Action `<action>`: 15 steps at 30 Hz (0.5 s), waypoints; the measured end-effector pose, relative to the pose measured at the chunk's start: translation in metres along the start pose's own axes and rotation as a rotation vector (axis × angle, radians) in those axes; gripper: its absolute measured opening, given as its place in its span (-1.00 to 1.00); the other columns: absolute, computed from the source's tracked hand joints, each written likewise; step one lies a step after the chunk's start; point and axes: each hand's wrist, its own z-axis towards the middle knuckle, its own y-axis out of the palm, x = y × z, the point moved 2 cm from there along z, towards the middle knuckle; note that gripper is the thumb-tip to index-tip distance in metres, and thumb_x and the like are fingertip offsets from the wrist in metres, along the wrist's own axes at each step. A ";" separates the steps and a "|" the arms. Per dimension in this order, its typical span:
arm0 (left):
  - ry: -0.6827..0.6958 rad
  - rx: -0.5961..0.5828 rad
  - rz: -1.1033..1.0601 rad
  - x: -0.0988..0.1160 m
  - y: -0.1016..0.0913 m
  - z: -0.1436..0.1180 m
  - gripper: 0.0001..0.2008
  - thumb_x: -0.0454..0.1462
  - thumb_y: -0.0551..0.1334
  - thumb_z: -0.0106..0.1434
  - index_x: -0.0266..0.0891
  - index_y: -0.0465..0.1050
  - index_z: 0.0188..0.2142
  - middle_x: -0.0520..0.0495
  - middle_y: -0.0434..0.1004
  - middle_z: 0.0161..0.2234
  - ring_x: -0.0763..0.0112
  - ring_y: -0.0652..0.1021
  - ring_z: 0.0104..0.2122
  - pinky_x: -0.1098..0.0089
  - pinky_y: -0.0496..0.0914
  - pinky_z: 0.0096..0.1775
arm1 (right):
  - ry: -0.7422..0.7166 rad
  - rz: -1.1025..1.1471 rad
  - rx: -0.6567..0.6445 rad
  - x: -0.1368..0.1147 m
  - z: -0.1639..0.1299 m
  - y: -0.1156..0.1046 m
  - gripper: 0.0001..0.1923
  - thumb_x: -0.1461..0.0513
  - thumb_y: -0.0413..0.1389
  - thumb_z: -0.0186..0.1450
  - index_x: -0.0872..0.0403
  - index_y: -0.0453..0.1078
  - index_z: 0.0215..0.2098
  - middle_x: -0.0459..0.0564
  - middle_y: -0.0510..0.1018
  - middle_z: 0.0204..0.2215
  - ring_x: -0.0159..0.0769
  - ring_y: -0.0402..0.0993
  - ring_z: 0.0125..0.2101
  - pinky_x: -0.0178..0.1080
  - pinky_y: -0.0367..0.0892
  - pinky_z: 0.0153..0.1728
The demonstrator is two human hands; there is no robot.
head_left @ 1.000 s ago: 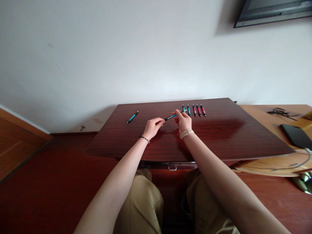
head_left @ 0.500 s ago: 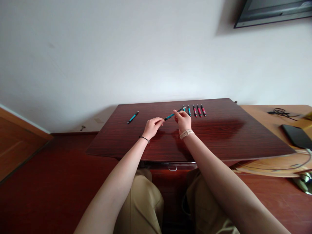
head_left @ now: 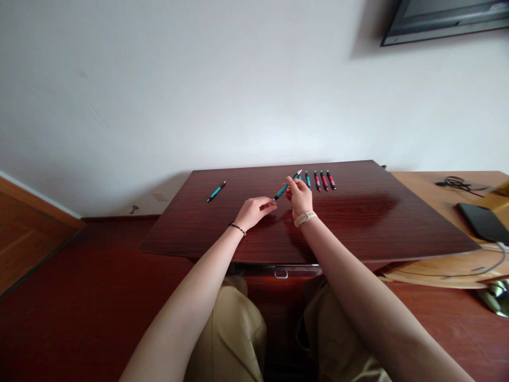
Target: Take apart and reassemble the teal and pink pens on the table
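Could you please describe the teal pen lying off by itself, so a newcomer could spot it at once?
Start at the dark red-brown table against the white wall. Along its far edge, left of both hands, lies a teal pen. It lies alone, while the other pens form a row to the right.

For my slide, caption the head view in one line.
Right hand holds a teal pen above the dark wooden table; left hand beside its lower end.

A teal-and-black pen [head_left: 284, 188], red-and-black pens [head_left: 324, 180] at centre right, dark reddish wood-grain tabletop [head_left: 358, 223], white wall [head_left: 199, 95], khaki trousers [head_left: 234, 334].
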 end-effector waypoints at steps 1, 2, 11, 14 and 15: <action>0.011 -0.010 0.028 0.000 0.001 0.000 -0.74 -0.05 0.34 0.43 -0.14 0.68 -0.08 -0.10 0.75 -0.12 0.26 0.67 -0.22 0.34 0.47 -0.13 | 0.012 0.006 -0.014 0.000 0.000 0.000 -0.54 -0.12 0.43 0.09 0.00 0.41 -0.40 -0.14 0.59 -0.43 -0.45 0.38 -0.48 -0.36 0.31 -0.45; 0.019 -0.013 0.055 0.001 0.001 0.000 -0.74 -0.05 0.34 0.43 -0.13 0.68 -0.07 -0.09 0.75 -0.12 0.27 0.66 -0.24 0.35 0.46 -0.14 | 0.023 0.010 -0.030 0.000 0.000 0.000 -0.54 -0.12 0.44 0.08 0.00 0.43 -0.40 -0.14 0.59 -0.43 -0.46 0.37 -0.49 -0.37 0.30 -0.46; 0.005 -0.001 0.081 0.003 -0.001 0.000 -0.76 -0.07 0.36 0.41 -0.15 0.65 -0.08 -0.07 0.71 -0.20 0.32 0.63 -0.29 0.37 0.44 -0.18 | 0.052 -0.038 -0.111 -0.002 -0.006 0.005 -0.55 -0.12 0.45 0.07 0.02 0.51 -0.37 -0.11 0.62 -0.41 -0.45 0.39 -0.47 -0.36 0.31 -0.44; -0.002 -0.023 0.084 0.002 0.000 0.000 -0.72 -0.04 0.39 0.38 -0.14 0.63 -0.06 -0.03 0.69 -0.25 0.33 0.61 -0.32 0.37 0.43 -0.21 | 0.037 -0.052 -0.112 -0.002 -0.005 0.005 -0.56 -0.12 0.45 0.08 0.01 0.51 -0.35 -0.12 0.61 -0.41 -0.44 0.41 -0.47 -0.35 0.32 -0.43; -0.004 -0.027 0.081 0.002 0.000 0.000 -0.72 -0.04 0.39 0.38 -0.13 0.63 -0.05 -0.03 0.68 -0.25 0.33 0.61 -0.32 0.38 0.43 -0.21 | 0.026 -0.060 -0.128 -0.001 -0.005 0.005 -0.56 -0.12 0.45 0.08 0.01 0.52 -0.35 -0.12 0.60 -0.42 -0.43 0.40 -0.48 -0.34 0.31 -0.43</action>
